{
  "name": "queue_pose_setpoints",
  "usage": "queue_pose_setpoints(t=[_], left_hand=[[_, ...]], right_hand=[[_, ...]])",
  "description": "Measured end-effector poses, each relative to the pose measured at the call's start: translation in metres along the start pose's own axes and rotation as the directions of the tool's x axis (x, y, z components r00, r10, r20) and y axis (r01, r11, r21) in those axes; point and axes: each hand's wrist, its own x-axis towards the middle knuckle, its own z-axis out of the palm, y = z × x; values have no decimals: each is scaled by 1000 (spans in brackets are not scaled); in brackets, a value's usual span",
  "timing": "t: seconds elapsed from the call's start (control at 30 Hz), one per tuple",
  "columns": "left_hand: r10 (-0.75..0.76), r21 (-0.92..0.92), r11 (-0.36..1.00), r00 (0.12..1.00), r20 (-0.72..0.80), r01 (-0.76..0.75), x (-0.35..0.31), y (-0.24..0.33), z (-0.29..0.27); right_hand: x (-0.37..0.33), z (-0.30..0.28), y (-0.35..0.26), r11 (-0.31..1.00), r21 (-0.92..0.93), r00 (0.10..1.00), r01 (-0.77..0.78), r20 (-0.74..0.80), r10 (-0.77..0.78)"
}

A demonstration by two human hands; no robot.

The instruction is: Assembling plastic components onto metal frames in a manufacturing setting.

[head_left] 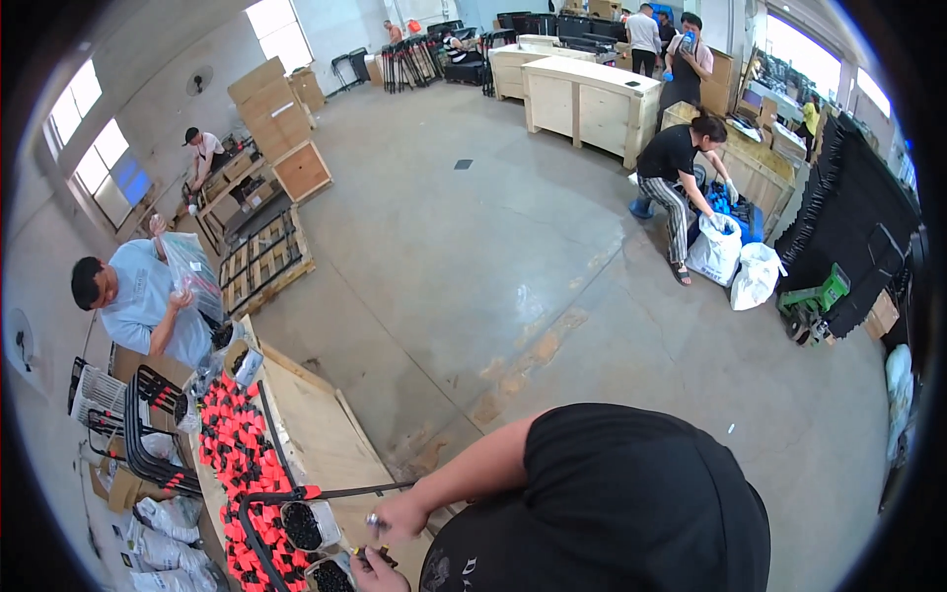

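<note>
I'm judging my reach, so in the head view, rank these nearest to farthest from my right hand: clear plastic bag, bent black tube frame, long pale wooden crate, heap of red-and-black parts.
From your right hand:
1. Tube frame: close by, left.
2. Heap: farther left.
3. Plastic bag: upper left, held by a person.
4. Wooden crate: top, right of centre.

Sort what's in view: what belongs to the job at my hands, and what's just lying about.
Likely the job's:
silver item in the right hand
small dark piece in the left hand
black tube
black parts
red parts

Apparently just about:
crates
green machine
wall fan
</note>
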Motion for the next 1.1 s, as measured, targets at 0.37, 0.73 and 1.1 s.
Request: queue_pose_setpoints(t=[0.37,0.73,1.1], left_hand=[[108,104,991,965,-238,-86,-54,-81,-68],[-6,-97,992,730,-683,-83,-139,-88,-91],[-516,-486,855,196,-834,183,-220,-112,-42]], right_hand=[[-194,-106,153,388,-318,497,-865,-434,752],[40,-21,137,762,-526,897,-379,-5,442],[161,124,31,955,-281,762,93,638,114]])
